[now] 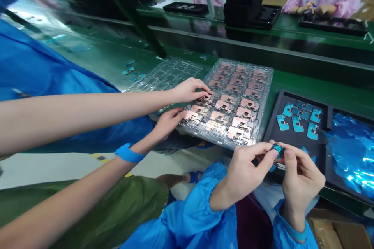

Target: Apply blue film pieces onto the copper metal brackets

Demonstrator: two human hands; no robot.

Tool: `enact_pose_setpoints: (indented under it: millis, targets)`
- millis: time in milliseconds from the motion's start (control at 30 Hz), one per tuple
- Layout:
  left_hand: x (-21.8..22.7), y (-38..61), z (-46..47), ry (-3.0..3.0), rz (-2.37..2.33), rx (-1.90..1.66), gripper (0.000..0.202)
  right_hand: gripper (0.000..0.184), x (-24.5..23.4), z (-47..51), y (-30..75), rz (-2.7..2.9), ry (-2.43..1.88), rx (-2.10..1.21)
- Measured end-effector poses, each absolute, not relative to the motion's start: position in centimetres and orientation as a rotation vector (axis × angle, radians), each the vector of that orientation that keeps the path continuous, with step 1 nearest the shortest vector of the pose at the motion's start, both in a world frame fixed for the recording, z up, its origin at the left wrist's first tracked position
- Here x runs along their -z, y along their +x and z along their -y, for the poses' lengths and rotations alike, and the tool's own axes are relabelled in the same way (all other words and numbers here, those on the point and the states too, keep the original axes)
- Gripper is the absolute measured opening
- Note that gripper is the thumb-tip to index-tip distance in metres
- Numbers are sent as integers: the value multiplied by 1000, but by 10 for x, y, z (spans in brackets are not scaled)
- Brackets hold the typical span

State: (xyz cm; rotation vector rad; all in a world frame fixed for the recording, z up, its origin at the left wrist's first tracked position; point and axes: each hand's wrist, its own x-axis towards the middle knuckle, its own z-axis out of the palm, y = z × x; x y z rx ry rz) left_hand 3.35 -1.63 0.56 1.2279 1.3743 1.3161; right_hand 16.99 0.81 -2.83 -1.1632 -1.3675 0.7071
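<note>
Both my hands are low at the front right, in blue sleeves, pinching one small blue part [277, 148] between their fingertips. My left hand [248, 167] grips it from the left and my right hand [300, 179] from the right, just in front of a black tray [273, 128] that holds several more blue parts [295, 122]. To the left lies a clear blister tray [269, 74] filled with several copper-coloured parts [233, 105].
A co-worker's bare arms reach in from the left, with one hand [189, 89] and the other hand [169, 121] on the clear tray's parts. An empty clear tray [169, 74] lies behind. Crumpled blue film [350, 151] fills a bin at right. Stacked black trays [242, 4] and people in pink are across the bench.
</note>
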Motion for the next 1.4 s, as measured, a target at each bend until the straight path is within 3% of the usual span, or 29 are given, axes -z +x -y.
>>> enact_pose_setpoints:
  millis: [267, 467, 700, 867, 1033, 1133, 1267, 1400]
  targets:
    - [-11, 32, 21, 1312, -1331, -1305, 23, 17, 29, -6, 165, 1286, -1197, -572]
    - [-12, 25, 22, 1350, -1409, -1364, 25, 19, 29, -5, 164, 1411, -1168, -708]
    - [-13, 29, 29, 1490, -1383, -1443, 21, 20, 32, 1, 166, 1323, -1208, -510]
    - [-18, 31, 29, 1454, -1379, -1468, 21, 12, 22, 7, 166, 1368, -1098, -651]
    - [-19, 41, 26, 1407, -1367, -1435, 14, 7, 18, 10, 167, 1288, -1157, -473]
    - [-18, 49, 25, 1368, -1348, -1428, 5, 15, 14, 9, 172, 1303, -1232, -461]
    - [-13, 55, 17, 1158, -1222, -1343, 12, 28, 10, 5, 189, 1414, -1256, -575]
    - [-7, 60, 8, 928, -1148, -1231, 21, 29, 7, 3, 206, 1504, -1173, -553]
